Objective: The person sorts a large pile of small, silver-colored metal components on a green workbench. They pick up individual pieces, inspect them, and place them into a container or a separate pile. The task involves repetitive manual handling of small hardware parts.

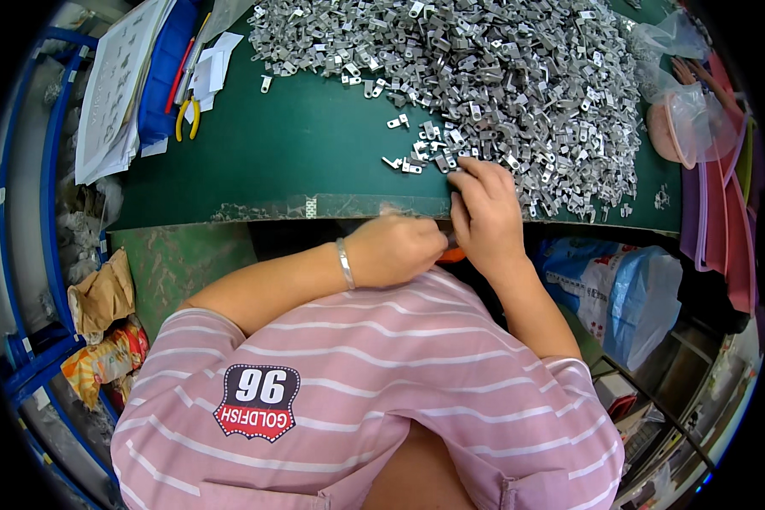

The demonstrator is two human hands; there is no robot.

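Observation:
A large heap of small silver metal brackets (518, 76), each bent and holed, covers the far right of the green table (255, 144). My right hand (491, 208) rests at the heap's near edge, palm down. Its curved fingers are apart, with the fingertips touching a few loose brackets (440, 157). At the table's front edge, my left hand (391, 248) is closed with its back upward, a silver bracelet at the wrist. What its fingers hold, if anything, is hidden. Something orange (454, 254) shows just beside that hand, below the table edge.
Yellow-handled pliers (188, 119), a red pen (178, 78), a blue tray (163, 76) and papers (110, 85) lie at the left. Blue shelving (53, 195) stands further left. A pink container with clear plastic (671, 127) is at the right, above a blue-white sack (612, 289).

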